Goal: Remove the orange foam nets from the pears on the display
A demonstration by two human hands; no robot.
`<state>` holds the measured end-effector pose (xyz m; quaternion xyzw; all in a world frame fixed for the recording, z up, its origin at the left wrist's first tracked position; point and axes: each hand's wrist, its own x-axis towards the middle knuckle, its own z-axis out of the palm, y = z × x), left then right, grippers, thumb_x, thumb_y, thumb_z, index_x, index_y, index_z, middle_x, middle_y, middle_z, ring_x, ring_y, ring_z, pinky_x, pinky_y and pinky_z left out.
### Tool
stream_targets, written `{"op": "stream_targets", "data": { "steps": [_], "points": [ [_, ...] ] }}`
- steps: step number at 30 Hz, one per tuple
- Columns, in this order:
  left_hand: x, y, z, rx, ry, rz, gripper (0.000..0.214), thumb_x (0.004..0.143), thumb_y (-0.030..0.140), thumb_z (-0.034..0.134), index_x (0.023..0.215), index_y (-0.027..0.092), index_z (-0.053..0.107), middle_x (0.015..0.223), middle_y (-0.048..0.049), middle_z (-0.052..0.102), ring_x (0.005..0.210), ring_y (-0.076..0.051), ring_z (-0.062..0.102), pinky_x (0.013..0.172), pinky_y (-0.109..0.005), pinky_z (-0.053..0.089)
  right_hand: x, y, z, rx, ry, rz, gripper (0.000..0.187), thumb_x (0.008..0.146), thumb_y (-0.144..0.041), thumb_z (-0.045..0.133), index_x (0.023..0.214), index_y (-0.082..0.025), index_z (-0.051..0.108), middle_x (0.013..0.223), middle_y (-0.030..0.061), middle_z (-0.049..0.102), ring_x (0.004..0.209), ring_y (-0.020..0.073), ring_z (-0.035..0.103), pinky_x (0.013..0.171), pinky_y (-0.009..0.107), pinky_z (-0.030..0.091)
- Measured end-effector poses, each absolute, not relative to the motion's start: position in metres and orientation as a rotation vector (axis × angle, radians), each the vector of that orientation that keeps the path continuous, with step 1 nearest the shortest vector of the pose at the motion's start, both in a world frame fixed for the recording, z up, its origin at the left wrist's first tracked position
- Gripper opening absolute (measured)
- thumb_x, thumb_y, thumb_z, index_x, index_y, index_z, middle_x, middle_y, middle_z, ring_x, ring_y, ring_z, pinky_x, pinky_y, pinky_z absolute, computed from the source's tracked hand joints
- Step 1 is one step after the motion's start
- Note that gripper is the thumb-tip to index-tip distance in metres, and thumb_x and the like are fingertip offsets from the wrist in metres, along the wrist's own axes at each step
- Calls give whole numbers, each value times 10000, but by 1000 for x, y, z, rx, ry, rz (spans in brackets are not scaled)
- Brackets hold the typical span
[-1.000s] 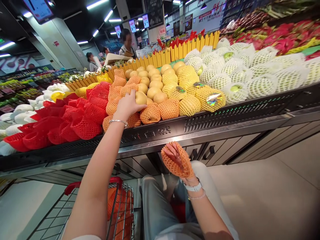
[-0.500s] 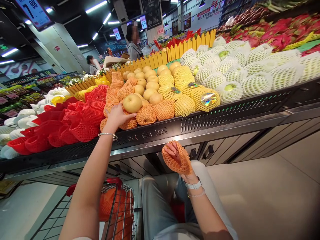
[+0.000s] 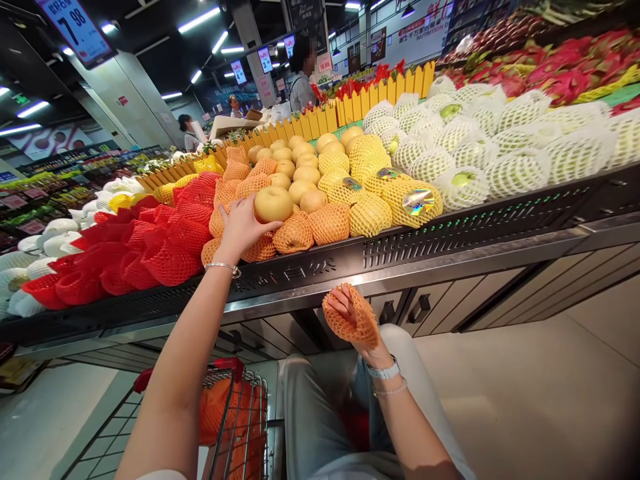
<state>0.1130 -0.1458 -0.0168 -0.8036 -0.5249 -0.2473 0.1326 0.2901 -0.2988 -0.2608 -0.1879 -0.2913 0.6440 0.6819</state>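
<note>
My left hand (image 3: 241,227) reaches up onto the fruit stand and cups a bare yellow pear (image 3: 273,203), lifted a little above the orange-netted fruit (image 3: 330,223) at the front of the pile. My right hand (image 3: 353,319) is lower, over my lap, with its fingers pushed inside an orange foam net sleeve (image 3: 361,327) that wraps around them. More bare pears (image 3: 305,175) lie behind, between orange-netted and yellow-netted fruit (image 3: 370,215).
The black stand edge (image 3: 450,230) runs across in front of me, with cabinet doors below. Red nets (image 3: 165,250) lie left, white-netted fruit (image 3: 470,150) right. A shopping cart (image 3: 235,413) holding orange nets stands at my left knee. Other people stand beyond the yellow fence.
My left hand has pulled the pear out of the pile and raised it toward me. My right hand has stayed inside the orange net sleeve.
</note>
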Motion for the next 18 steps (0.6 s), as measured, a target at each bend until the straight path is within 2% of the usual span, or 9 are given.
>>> {"op": "stream_targets", "data": {
  "steps": [2,4,6,8,11,14,18],
  "points": [
    [124,-147,-13,-2386,-1483,-724,792,694,557,656,1354,200,402,1357,-146,512,1286,-371,409,1111,-626,95,290,-298,-264,-413,-650,1438,533,768,-600,591,1213,-308,566,1297,27,606,1226,220,547,1156,457,278],
    [137,-147,-9,-2463,-1452,-735,809,692,501,668,1372,189,361,1380,-148,486,1275,-357,431,1101,-574,208,291,-297,-266,-401,-641,1433,536,783,-592,578,1234,-303,556,1305,33,600,1205,220,564,1154,463,278],
    [150,-146,-7,-2550,-1438,-737,828,677,440,685,1375,165,335,1362,-156,495,1228,-344,482,1047,-504,336,292,-297,-267,-391,-637,1426,536,795,-586,570,1249,-301,550,1321,38,587,1197,222,569,1153,466,275],
    [161,-144,-5,-2599,-1431,-731,857,651,385,708,1374,140,318,1343,-169,501,1191,-343,513,988,-455,405,294,-298,-266,-392,-639,1421,530,802,-582,566,1253,-302,550,1337,39,574,1206,223,561,1154,465,270],
    [170,-138,-6,-2628,-1413,-733,907,606,338,749,1369,126,306,1345,-186,483,1208,-353,497,981,-442,411,297,-300,-265,-405,-638,1417,524,805,-585,561,1247,-302,553,1352,41,560,1205,222,560,1151,466,275],
    [170,-130,-13,-2704,-1356,-809,942,589,379,781,1359,136,295,1359,-181,463,1232,-338,473,1014,-438,387,299,-301,-265,-431,-646,1403,558,783,-612,564,1248,-304,545,1360,43,550,1187,228,571,1139,476,295],
    [170,-122,-27,-2644,-1303,-1030,840,638,402,757,1315,159,323,1362,-162,455,1246,-308,455,1043,-435,367,300,-302,-265,-449,-651,1401,568,774,-609,576,1254,-306,536,1356,47,552,1199,242,564,1131,491,312]
  ]
}}
